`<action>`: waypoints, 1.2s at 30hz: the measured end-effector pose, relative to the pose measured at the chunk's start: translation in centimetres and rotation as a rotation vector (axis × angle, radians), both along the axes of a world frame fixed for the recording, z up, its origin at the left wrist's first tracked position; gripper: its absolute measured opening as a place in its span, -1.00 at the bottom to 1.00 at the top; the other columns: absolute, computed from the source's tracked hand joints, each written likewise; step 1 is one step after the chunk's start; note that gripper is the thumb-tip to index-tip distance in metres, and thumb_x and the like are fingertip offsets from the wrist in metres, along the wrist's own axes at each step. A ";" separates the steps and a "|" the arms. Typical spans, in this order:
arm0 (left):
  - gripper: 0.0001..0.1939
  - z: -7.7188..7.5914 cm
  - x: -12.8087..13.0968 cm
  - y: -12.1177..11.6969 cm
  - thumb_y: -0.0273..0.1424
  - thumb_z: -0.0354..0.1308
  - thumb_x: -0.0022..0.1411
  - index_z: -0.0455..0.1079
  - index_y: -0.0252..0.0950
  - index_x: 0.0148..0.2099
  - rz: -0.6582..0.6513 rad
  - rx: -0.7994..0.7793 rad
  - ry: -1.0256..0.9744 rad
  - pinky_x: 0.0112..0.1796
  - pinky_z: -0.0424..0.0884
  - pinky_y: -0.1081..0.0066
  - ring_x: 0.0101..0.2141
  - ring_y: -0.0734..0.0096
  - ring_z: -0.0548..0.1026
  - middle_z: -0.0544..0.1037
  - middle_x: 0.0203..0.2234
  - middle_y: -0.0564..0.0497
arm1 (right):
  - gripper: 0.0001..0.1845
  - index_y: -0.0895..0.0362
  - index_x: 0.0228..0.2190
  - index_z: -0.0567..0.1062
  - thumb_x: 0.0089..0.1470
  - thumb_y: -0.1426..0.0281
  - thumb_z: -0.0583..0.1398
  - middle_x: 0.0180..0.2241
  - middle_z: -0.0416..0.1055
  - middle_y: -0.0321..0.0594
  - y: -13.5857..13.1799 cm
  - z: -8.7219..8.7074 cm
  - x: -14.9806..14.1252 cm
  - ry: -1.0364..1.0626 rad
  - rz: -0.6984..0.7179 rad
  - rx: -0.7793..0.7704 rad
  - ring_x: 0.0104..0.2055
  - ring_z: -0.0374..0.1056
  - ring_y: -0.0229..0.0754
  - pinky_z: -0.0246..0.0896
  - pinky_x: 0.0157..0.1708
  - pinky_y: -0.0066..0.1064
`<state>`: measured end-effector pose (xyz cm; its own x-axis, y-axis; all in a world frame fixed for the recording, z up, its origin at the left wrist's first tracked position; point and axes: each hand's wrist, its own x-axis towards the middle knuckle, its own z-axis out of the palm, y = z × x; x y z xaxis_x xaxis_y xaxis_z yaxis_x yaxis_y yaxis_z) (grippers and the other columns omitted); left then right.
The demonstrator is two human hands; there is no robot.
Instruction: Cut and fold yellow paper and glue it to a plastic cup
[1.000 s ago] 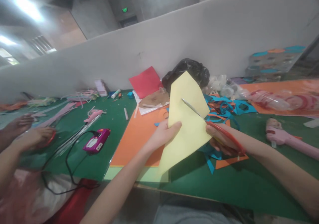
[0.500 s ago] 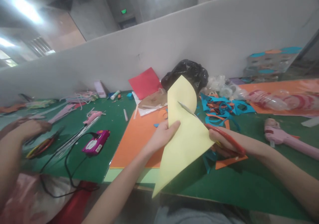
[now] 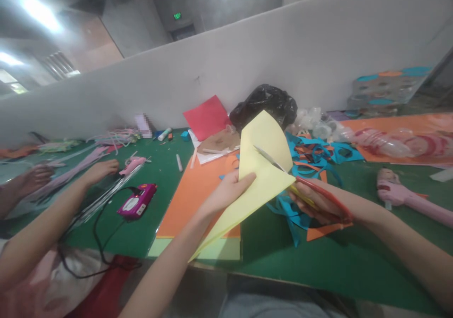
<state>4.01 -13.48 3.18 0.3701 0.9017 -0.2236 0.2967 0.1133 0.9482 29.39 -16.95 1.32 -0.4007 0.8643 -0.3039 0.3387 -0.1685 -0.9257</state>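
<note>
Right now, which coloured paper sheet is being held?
The yellow sheet, pinched by the left hand; the red sheet and nearer orange sheet aren't held.

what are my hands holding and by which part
Your left hand holds yellow paper by its left edge; your right hand holds scissors by their handles.

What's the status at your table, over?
Left hand: holding yellow paper. Right hand: red-handled scissors, blade across paper. Clutter: blue scraps near right hand.

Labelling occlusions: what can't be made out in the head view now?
All head view:
Left hand: most fingers, behind yellow paper.
Scissors: second blade, behind the paper.
Pink glue gun: handle end, cut off by right edge.
Magenta box: label print, too small, blurred.
Black bag: any contents, behind opaque plastic.
</note>
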 end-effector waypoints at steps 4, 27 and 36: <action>-0.57 0.2 0.1 -0.3 -0.03 0.19 0.28 0.56 -0.33 -0.20 -0.004 -0.008 -0.014 -0.48 0.41 0.49 -0.46 0.40 0.55 0.65 -0.36 -0.08 | -0.33 0.10 -0.40 0.29 0.17 -0.28 -0.02 -0.50 0.28 -0.33 -0.2 0.5 0.4 -0.037 0.111 0.060 -0.66 0.08 -0.44 -0.04 -0.72 -0.60; -0.56 -0.3 0.0 -0.3 -0.02 0.14 0.32 0.51 -0.31 -0.12 -0.080 0.015 0.002 -0.35 0.52 0.46 -0.27 0.29 0.64 0.68 -0.21 -0.08 | -0.39 0.08 -0.29 0.31 0.09 -0.23 0.13 -0.57 0.31 -0.43 -0.7 0.9 0.2 0.187 0.114 -0.035 -0.68 -0.01 -0.48 -0.23 -0.76 -0.62; -0.55 -0.8 0.1 -0.2 -0.04 0.10 0.35 0.51 -0.34 -0.09 -0.130 0.032 -0.003 -0.33 0.53 0.45 -0.25 0.26 0.65 0.68 -0.19 -0.12 | -0.42 0.10 -0.31 0.33 0.00 -0.15 0.24 -0.66 0.26 -0.45 -0.4 0.3 -0.5 0.145 0.067 -0.053 -0.75 0.00 -0.44 -0.20 -0.76 -0.57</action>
<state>4.13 -13.67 2.38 0.4851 0.8526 -0.1942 0.3038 0.0439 0.9517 28.93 -17.30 1.65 -0.5000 0.8182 -0.2837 0.2148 -0.2002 -0.9559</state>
